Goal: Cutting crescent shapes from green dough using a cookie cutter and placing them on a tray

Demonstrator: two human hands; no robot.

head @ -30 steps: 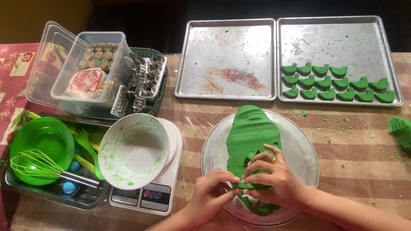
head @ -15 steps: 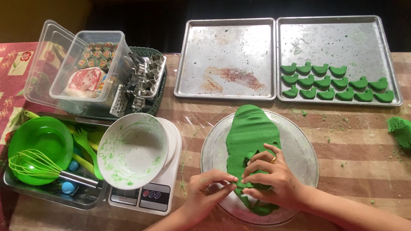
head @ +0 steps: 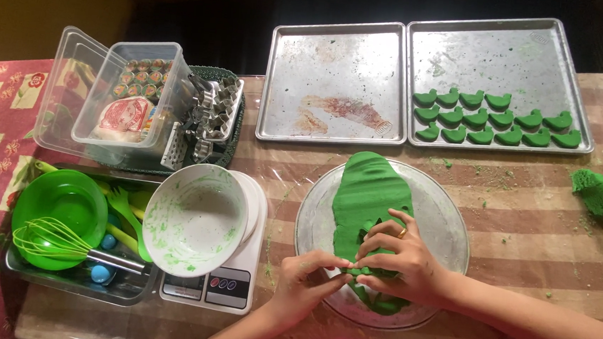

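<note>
**Green dough cut-outs: one tray partly filled, one bare**

The flat sheet of green dough lies on a round clear plate. The right hand presses curled fingers onto its near end; the left hand pinches the dough's edge. Thirteen green shaped pieces sit on the right metal baking tray. The left metal baking tray holds none, and much dough remains uncut.
</note>
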